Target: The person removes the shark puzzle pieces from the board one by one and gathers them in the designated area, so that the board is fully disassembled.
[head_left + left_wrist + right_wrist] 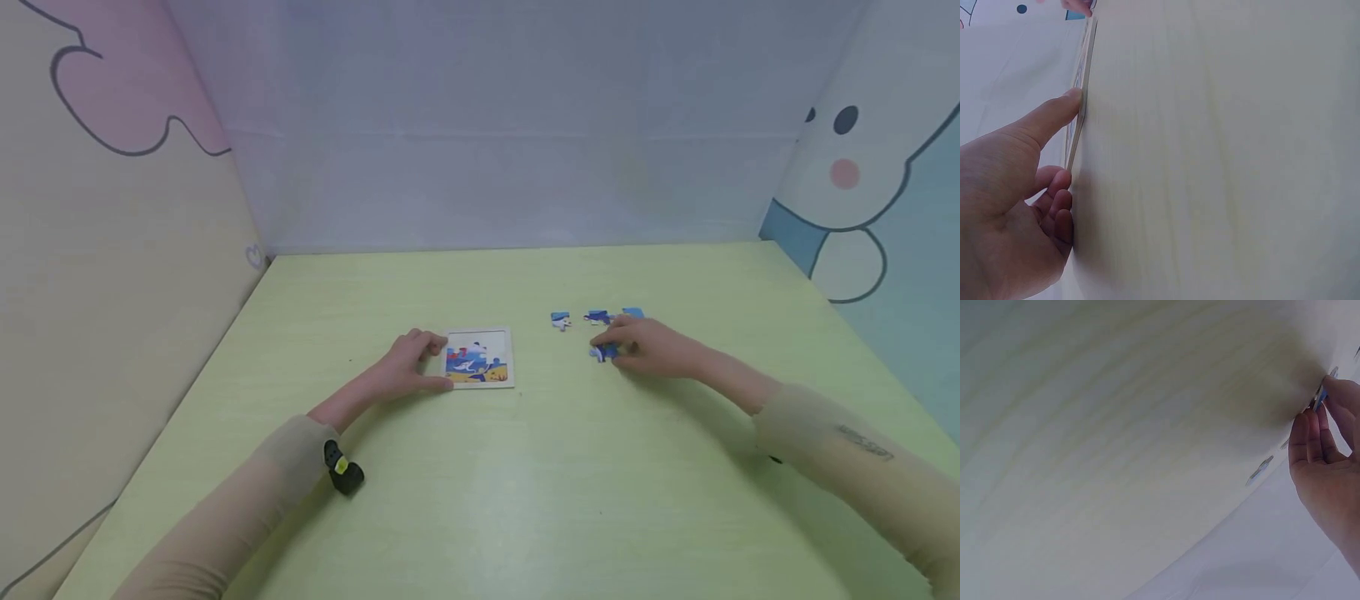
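A square jigsaw tray [512, 358] with a pale rim lies near the middle of the table, partly filled with a sea picture; its upper part and right side show bare backing. My left hand [405, 365] holds the tray at its left edge, thumb at the near corner and fingers farther up. The left wrist view shows that thumb [1063, 109] against the tray's side. To the right, my right hand [652, 348] pinches a blue jigsaw piece [600, 353] between thumb and fingers. In the right wrist view the piece [1320, 395] appears tilted edge-on, partly covered by the fingers.
Beyond the right hand lie three loose jigsaw pieces: one blue and white [560, 320], one dark blue [597, 317], one light blue [633, 312] partly behind the hand. A pale curtain [480, 167] hangs behind the table [480, 500], with printed panels at both sides.
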`<action>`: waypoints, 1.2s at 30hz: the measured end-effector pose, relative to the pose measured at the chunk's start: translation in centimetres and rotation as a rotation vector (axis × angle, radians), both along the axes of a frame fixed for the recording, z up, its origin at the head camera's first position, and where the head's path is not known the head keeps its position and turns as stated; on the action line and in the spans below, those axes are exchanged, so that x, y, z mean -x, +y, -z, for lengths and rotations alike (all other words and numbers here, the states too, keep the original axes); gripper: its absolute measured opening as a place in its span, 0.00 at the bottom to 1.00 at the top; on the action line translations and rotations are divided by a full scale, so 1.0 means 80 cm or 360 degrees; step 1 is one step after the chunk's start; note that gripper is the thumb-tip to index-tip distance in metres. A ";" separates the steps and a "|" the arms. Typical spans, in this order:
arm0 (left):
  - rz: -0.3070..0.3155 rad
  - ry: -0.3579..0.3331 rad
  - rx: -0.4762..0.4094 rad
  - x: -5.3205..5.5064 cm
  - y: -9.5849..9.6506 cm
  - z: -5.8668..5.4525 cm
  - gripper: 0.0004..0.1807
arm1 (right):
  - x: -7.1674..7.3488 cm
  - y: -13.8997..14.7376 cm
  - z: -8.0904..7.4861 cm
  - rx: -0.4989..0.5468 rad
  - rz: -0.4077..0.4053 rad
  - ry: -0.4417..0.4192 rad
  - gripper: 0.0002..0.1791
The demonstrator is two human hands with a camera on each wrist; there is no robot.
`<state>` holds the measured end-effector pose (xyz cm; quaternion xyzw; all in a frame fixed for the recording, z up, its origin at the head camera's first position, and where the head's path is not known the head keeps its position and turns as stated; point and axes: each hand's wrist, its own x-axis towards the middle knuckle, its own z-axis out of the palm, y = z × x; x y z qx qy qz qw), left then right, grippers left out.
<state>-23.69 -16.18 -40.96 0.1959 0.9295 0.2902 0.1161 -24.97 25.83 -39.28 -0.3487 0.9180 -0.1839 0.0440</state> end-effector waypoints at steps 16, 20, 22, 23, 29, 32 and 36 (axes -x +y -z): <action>-0.0003 -0.0005 0.0002 -0.001 0.000 -0.001 0.43 | 0.002 0.054 -0.004 -0.0084 0.0138 0.0002 0.23; -0.0014 -0.0017 -0.0005 0.000 0.001 0.000 0.43 | 0.002 0.060 -0.003 -0.0062 0.0129 0.0024 0.23; -0.0008 -0.0011 -0.0004 0.000 0.000 0.000 0.43 | 0.001 0.062 -0.004 -0.0047 0.0124 0.0036 0.23; -0.0008 -0.0012 -0.0007 0.000 0.000 0.000 0.43 | 0.000 0.063 -0.004 -0.0040 0.0118 0.0043 0.23; 0.0004 0.0002 0.0000 -0.003 0.000 -0.002 0.43 | -0.003 0.067 -0.006 -0.0029 0.0085 0.0058 0.23; 0.0004 0.0001 0.0003 -0.002 0.000 -0.002 0.43 | -0.004 0.069 -0.006 -0.0029 0.0071 0.0059 0.23; -0.0001 -0.0004 0.0007 -0.002 0.000 -0.001 0.43 | -0.003 0.071 -0.004 -0.0030 0.0071 0.0069 0.23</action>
